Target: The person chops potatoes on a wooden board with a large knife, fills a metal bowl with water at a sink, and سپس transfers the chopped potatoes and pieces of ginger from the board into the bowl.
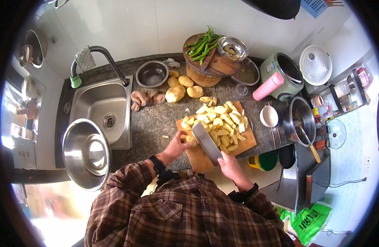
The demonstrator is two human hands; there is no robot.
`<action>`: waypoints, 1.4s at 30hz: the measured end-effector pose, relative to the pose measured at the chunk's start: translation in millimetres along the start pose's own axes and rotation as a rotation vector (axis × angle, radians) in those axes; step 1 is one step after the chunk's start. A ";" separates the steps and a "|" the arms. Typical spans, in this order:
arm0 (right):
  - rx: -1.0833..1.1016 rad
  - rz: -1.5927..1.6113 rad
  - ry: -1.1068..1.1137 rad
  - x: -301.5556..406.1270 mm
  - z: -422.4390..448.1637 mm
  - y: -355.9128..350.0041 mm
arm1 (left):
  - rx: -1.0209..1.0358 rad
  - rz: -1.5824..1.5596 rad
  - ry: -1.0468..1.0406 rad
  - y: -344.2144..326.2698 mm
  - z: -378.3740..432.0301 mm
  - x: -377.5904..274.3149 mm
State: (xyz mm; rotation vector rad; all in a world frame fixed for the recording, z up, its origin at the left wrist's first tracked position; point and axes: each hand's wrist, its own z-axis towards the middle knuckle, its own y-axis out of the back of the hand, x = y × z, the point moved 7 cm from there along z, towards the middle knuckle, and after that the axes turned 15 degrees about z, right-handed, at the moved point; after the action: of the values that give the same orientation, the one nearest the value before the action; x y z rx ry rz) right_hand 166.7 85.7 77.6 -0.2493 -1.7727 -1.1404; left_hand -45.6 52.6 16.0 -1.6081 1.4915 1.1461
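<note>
My right hand (230, 165) is closed on the handle of a cleaver (205, 142), whose broad blade lies slanted over a wooden cutting board (200, 162). At the board's left edge, my left hand (179, 145) has its fingers on a piece of peeled potato (189, 139), just left of the blade. A large heap of cut potato pieces (225, 123) covers much of the board to the right of and beyond the cleaver. Several whole potatoes (175, 94) rest on the counter beyond the board, near a crumpled brown cloth (146, 98).
A steel sink (100, 102) is at left, with a large steel basin (86, 154) at its near edge. Green peppers (203, 46) and a glass bowl (233, 49) sit on a round wooden block (199, 75). Right stand a pink bottle (268, 86), rice cooker (282, 77), white bowl (269, 116) and pot (301, 120).
</note>
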 end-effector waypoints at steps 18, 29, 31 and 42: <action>0.264 -0.139 -0.129 23.4 -32.7 -7.9 | -0.212 0.414 0.029 -5.3 -28.1 24.2; 0.351 -0.246 -0.065 22.9 -16.3 -18.4 | -0.196 0.478 0.010 -3.7 -28.3 20.4; 0.352 -0.235 -0.015 24.4 -7.1 -27.2 | -0.182 0.438 0.008 -4.2 -28.1 19.1; 0.077 -0.115 0.109 17.1 22.5 -39.8 | -0.120 0.381 0.011 -12.5 -26.0 23.6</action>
State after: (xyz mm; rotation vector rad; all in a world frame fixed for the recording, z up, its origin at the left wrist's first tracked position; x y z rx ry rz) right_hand 120.0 76.7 66.3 -0.0392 -1.7482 -1.1423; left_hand -29.7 21.2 3.8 -1.4439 1.8189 1.4587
